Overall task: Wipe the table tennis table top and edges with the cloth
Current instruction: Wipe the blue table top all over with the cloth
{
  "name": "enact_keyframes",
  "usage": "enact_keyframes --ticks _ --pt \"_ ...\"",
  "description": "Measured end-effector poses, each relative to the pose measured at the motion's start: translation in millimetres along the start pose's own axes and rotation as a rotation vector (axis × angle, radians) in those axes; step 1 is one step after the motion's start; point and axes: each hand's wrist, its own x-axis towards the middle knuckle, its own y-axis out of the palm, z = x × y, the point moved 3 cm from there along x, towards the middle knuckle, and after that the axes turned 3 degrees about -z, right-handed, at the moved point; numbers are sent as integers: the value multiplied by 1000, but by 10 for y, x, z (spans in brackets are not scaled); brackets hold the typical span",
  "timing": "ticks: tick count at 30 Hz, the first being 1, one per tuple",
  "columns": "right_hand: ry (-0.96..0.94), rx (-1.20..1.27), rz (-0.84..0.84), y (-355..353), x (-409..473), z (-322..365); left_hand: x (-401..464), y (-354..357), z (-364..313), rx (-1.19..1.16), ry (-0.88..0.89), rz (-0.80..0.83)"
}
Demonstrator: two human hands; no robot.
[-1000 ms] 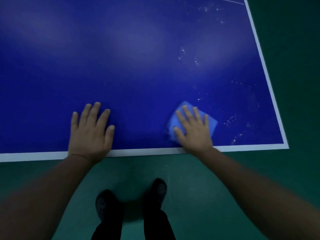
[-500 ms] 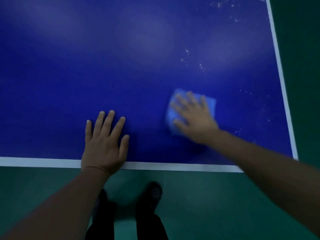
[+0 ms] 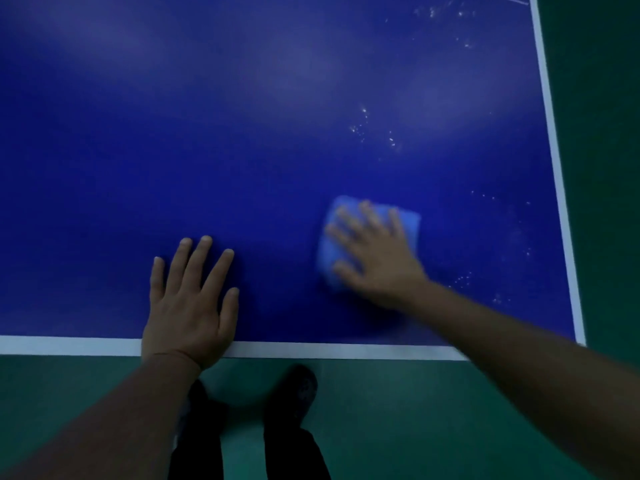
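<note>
Head view: two hands; right hand point(image 3: 375, 258), fingers spread, presses one cloth point(image 3: 370, 237); left hand point(image 3: 188, 306) spread flat on table point(image 3: 242, 133), 9 o'clock of cloth.

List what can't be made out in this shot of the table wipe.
- Cloth: head view, mostly covered by the right hand pressing on it, and blurred; its fold and full outline are unclear.
- Table: far and left parts cut off by the frame edges; no net in view.
- White specks: too small to tell whether they are dust or water.
- Shoes: dark, and one is partly behind the left hand's forearm.
</note>
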Motion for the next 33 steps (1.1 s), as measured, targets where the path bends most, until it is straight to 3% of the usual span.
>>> enact_keyframes --ticks 4,6,8,10,12,13,16,18,20,23,25,29,33 --pt "804 115 -9 -137 211 -947 2 0 -6 27 -9 16" --pt "991 91 -30 -102 303 -765 3 8 -5 56 -20 31" --pt "809 42 -135 -49 400 -237 9 12 -1 77 -45 44" --pt "357 48 -27 25 359 277 16 20 -2 79 -58 61" --pt "134 65 43 0 301 217 21 23 6 82 -63 73" --pt "193 62 31 -44 309 2 23 24 15 88 -62 76" --pt "666 29 40 -107 236 -755 11 31 0 100 -44 67" --pt "844 61 45 -122 261 -784 16 39 6 113 -40 65" --pt "725 40 33 -96 424 -364 22 47 15 124 -36 72" --pt "204 39 47 1 769 503 21 40 9 136 -31 58" --pt "47 73 94 0 1083 831 23 41 2 148 -23 42" --pt "195 87 107 -49 1750 585 18 57 12 178 -13 39" --pt "562 2 100 -130 1709 -630 21 60 24 169 -9 47"
